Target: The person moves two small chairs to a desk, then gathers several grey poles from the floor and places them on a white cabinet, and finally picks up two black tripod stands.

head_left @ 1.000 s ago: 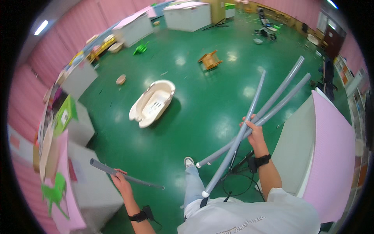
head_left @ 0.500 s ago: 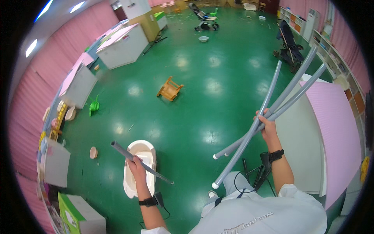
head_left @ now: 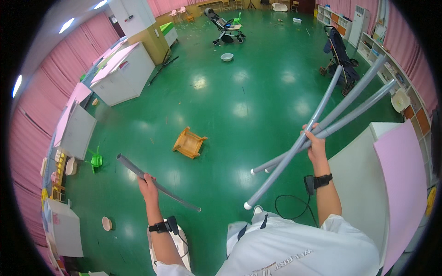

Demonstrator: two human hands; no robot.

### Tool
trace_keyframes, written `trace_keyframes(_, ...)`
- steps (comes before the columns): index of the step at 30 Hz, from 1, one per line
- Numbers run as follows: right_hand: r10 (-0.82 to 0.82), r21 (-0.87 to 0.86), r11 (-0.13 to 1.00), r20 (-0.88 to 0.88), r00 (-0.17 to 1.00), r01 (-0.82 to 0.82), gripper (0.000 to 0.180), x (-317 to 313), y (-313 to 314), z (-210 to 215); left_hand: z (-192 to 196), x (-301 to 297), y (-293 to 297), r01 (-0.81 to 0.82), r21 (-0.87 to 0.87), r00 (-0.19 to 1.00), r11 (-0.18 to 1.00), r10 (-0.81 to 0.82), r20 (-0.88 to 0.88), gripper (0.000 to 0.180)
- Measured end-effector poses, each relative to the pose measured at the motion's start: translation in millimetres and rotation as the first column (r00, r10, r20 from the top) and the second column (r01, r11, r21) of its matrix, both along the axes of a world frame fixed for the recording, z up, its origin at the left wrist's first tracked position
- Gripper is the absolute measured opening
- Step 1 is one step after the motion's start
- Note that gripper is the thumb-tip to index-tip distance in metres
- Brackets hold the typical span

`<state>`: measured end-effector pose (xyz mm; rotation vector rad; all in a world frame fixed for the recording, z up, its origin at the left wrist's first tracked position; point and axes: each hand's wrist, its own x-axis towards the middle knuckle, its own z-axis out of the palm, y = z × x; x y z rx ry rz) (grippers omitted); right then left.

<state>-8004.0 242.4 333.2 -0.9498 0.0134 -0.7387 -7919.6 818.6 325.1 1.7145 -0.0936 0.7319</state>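
Green floor, wide and open; the overturned yellow stool lies on it as landmark. Right of the stool, the right hand is closed around a bundle of three long grey pipes, fanning upward and apart. Below-left of the stool, the left hand grips a single short grey pipe mid-length. Judgement: squeeze the bundle tighter near its balance point, so no pipe slips loose.

A single grey pipe slants through the left hand, its open end up and to the left. Three longer grey pipes, bunched and fanning apart upward, cross in the right hand above the green floor.
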Motion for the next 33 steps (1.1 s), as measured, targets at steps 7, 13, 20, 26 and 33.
trace_keyframes(7,-0.042,-0.031,0.999,-0.014,0.999,0.041,0.031,-27,15,-19,-48,3,12,-0.018,-0.082,0.998,0.996,0.014,-0.054,0.019)
trace_keyframes(13,-0.11,-0.021,0.994,-0.06,0.992,0.108,0.03,-51,24,-11,-42,15,-7,0.038,-0.061,0.993,0.997,-0.044,-0.109,0.017)
trace_keyframes(20,-0.237,-0.026,0.971,-0.13,0.963,0.236,0.03,6,47,105,92,110,-35,0.14,0.072,0.988,0.988,-0.135,-0.07,0.018)
trace_keyframes(26,-0.19,-0.023,0.982,-0.147,0.971,0.188,0.029,99,83,156,173,193,-27,0.204,0.129,0.976,0.97,-0.191,-0.109,0.017)
trace_keyframes(33,-0.118,-0.093,0.99,-0.135,0.984,0.106,0.03,226,98,152,151,284,3,0.153,0.126,0.979,0.98,-0.133,-0.156,0.018)
